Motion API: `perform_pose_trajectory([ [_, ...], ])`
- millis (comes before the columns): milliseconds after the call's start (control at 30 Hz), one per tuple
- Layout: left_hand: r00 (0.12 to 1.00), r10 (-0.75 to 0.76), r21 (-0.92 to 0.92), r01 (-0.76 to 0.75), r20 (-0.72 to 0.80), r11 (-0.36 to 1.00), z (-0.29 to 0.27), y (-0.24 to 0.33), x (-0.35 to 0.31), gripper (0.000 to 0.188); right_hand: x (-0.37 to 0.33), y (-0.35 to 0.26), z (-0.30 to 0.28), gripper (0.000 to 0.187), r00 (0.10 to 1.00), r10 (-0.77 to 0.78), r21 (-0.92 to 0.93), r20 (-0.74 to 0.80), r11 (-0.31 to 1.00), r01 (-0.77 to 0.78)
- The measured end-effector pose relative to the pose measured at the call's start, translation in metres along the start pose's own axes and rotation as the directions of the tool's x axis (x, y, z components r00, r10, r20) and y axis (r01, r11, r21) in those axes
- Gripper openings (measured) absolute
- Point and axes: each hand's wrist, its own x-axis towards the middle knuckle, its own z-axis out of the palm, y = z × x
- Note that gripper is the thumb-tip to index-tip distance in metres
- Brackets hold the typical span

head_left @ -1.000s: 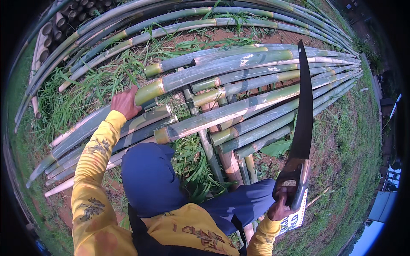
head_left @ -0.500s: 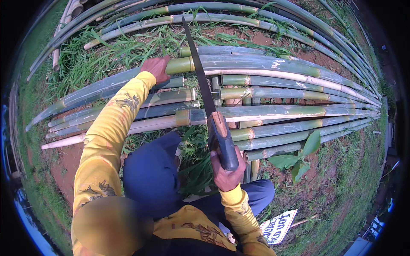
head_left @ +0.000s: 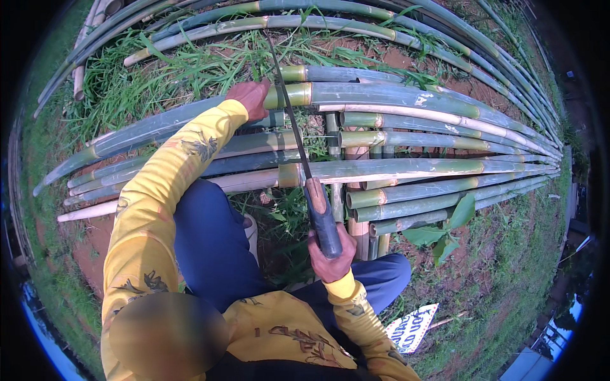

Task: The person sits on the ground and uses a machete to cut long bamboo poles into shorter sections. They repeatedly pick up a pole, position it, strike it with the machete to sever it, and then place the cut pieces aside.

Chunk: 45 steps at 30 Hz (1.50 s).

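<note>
My right hand (head_left: pixel 332 251) is wrapped round the dark handle of a handsaw (head_left: pixel 293 117), which has a brown inset. The long, tapering blade points away from me and shows nearly edge-on. It crosses a thick green bamboo pole (head_left: pixel 381 95) just left of a pale joint ring; whether its teeth touch the pole I cannot tell. Close to the left of the blade, my left hand (head_left: pixel 252 98) grips the same pole from above, its fingers partly hidden. Nearer to me, the blade also passes over other bamboo poles (head_left: pixel 406 167) lying side by side.
Upright bamboo stakes (head_left: pixel 335 152) stand among the poles. More long bamboo poles (head_left: pixel 343 24) lie beyond a strip of grass (head_left: pixel 171 79). A leafy plant (head_left: pixel 445 232) grows at the right, and a printed sign (head_left: pixel 412 327) lies near my right forearm. My bent knees are close below the poles.
The saw blade has turned more edge-on and now crosses the pole left of the joint ring, nearer my left hand. The whole view has shifted slightly. Both hands keep their grip.
</note>
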Motion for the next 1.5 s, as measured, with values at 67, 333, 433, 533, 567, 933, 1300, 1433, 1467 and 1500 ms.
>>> perform_pose_trajectory([
  [67, 0.999, 0.037, -0.009, -0.036, 0.035, 0.999, -0.005, -0.006, 0.000, 0.056, 0.004, -0.013, -0.001, 0.021, 0.998, 0.054, -0.036, 0.023, 0.998, -0.053],
  [333, 0.996, 0.071, -0.102, -0.066, 0.049, 0.993, -0.003, -0.009, 0.004, 0.058, 0.015, -0.053, 0.035, 0.015, 0.979, 0.203, -0.026, -0.030, 0.979, -0.204],
  [433, 0.998, 0.060, -0.149, -0.061, -0.008, 0.987, 0.002, -0.011, 0.002, 0.061, 0.007, -0.058, 0.043, 0.019, 0.949, 0.315, -0.018, -0.017, 0.949, -0.315],
  [533, 0.989, -0.002, -0.132, 0.022, 0.151, 0.991, -0.008, -0.006, 0.003, 0.060, -0.009, -0.060, 0.048, 0.020, 0.938, 0.341, 0.024, -0.065, 0.940, -0.340],
  [567, 0.988, 0.017, -0.133, 0.004, 0.151, 0.991, -0.010, -0.008, 0.005, 0.058, -0.008, -0.063, 0.047, 0.020, 0.939, 0.336, 0.029, -0.069, 0.942, -0.334],
  [933, 0.991, 0.023, -0.094, -0.011, 0.129, 0.996, -0.019, -0.005, -0.006, 0.052, 0.019, -0.034, 0.042, 0.025, 0.970, 0.244, 0.004, 0.005, 0.970, -0.244],
  [1300, 0.982, -0.023, -0.066, 0.036, 0.190, 0.997, -0.019, -0.001, 0.003, 0.048, 0.051, -0.016, 0.058, 0.014, 0.967, 0.256, 0.071, 0.019, 0.964, -0.257],
  [1433, 0.993, -0.044, -0.065, 0.052, 0.109, 0.997, -0.015, -0.003, -0.004, 0.043, -0.026, -0.041, 0.037, 0.018, 0.973, 0.231, -0.007, -0.018, 0.973, -0.231],
  [1467, 0.993, -0.053, -0.059, 0.060, 0.107, 0.996, -0.013, -0.002, -0.005, 0.043, -0.015, -0.035, 0.041, 0.018, 0.972, 0.237, 0.027, -0.002, 0.971, -0.236],
  [1500, 0.987, -0.062, -0.077, 0.074, 0.151, 0.994, -0.012, -0.004, -0.001, 0.044, -0.005, -0.033, 0.046, 0.018, 0.966, 0.257, 0.051, -0.002, 0.965, -0.256],
])
